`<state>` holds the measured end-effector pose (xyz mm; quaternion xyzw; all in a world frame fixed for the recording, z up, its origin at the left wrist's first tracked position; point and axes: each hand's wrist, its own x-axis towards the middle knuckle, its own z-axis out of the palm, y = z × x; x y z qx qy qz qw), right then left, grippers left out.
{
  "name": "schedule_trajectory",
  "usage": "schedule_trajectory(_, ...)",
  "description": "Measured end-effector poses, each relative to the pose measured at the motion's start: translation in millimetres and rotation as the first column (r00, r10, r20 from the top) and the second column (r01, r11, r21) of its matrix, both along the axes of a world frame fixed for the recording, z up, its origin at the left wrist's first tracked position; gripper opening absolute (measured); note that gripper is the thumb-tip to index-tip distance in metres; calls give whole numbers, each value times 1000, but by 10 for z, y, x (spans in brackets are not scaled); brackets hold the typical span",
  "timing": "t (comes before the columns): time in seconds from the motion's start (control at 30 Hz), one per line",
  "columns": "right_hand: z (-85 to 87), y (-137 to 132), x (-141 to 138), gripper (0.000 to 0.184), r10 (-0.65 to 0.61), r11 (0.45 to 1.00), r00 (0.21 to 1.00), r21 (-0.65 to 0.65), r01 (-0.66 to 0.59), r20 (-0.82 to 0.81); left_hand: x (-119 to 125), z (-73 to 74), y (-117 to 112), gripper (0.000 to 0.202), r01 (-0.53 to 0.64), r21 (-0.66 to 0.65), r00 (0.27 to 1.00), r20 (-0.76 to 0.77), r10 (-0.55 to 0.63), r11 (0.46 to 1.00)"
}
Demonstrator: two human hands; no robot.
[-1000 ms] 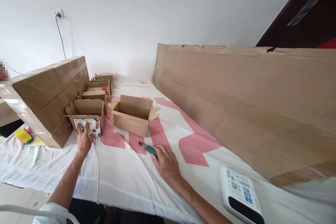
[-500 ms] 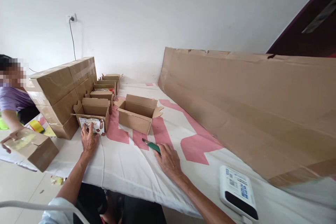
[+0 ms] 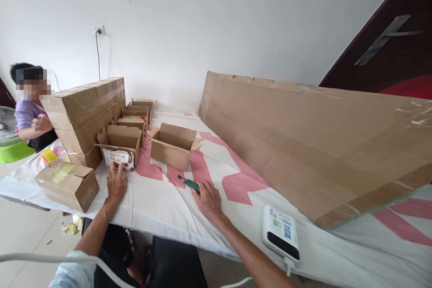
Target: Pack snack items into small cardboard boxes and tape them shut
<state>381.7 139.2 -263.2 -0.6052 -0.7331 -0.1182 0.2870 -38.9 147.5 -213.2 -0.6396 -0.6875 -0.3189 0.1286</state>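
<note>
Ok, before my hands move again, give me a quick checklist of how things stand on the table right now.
1. Left hand flat by the Super Meal packet: ok.
2. Right hand on the green cutter: ok.
3. Cutter blade retracted: cannot tell.
4. Open box standing empty in front: ok.
5. Sealed box overhanging the table edge: not ok.
6. White device near the edge, cable attached: ok.

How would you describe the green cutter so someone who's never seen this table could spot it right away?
Start at the long cardboard sheet leaning along the table's right side, then move left to the lone open box on the pink-patterned cloth. Just in front of it lies the cutter, at the right hand's fingertips: the only slim green tool among brown boxes.
</note>
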Motion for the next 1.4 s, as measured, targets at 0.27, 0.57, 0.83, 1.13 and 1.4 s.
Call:
schedule_trajectory(0.27,-5,38,-12,12,-11,1000,1000,-16,11,-4,36,14,-16,69,-8,-104,998,-70,1,995)
schedule_trajectory(0.57,-43,110,-59,13,-56,998,998,7,56,-18,6,-18,10,65,4,-16,996,-87,-5,1000)
schedule_trajectory(0.83,-80,148,-58,13,-25,999,999,44,27,-48,-36,-113,82,65,-8,24,996,-84,10,1000)
schedule_trajectory(1.13,-89,131,-49,15,-45,997,999,62,46,-16,-20,-114,63,66,-9,41,999,-39,11,999)
schedule_trajectory(1.4,-125,161,-40,19,-55,996,998,71,56,-19,0,-104,62,66,-18,12,1000,-13,18,1000)
